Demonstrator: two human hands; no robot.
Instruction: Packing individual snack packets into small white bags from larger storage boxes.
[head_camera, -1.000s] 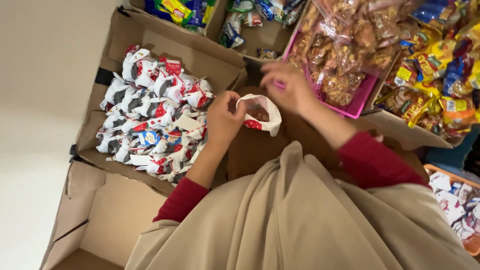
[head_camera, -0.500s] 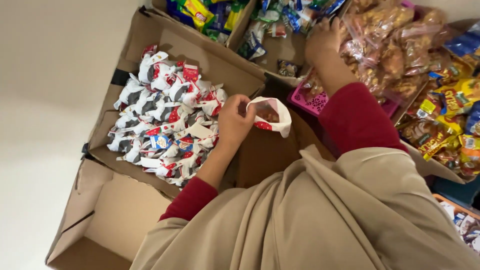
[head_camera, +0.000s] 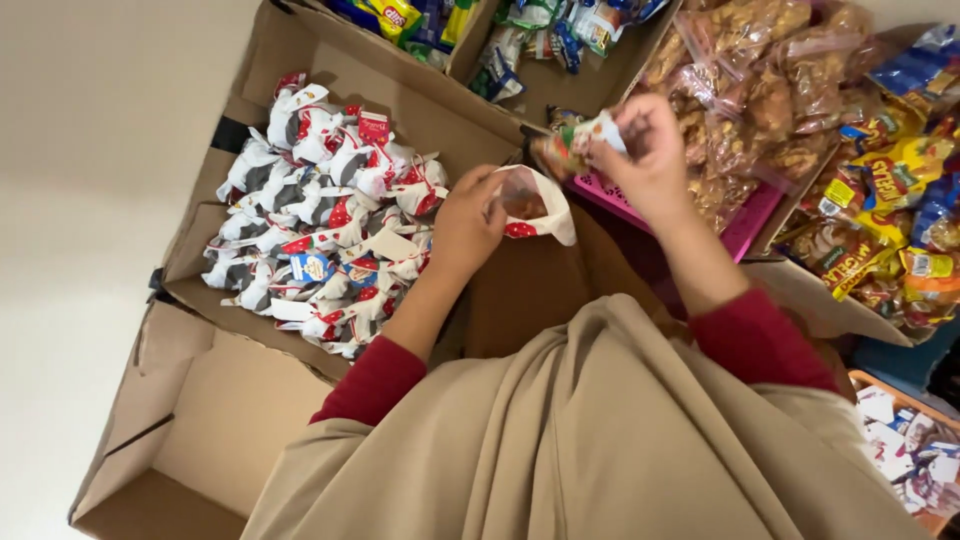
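The person wears a loose beige garment (head_camera: 590, 440) that drapes in soft folds. Dark red sleeves (head_camera: 372, 375) reach to mid-forearm. Both hands are bare.

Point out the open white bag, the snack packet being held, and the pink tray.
open white bag (head_camera: 548, 212): head view, white side.
snack packet (head_camera: 578, 140): head view, middle.
pink tray (head_camera: 745, 228): head view, front rim.

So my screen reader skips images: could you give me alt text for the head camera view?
Seen from above, a person's left hand holds open a small white and red bag while the right hand brings a small snack packet toward it. Cardboard boxes of tied bags and snacks surround them.
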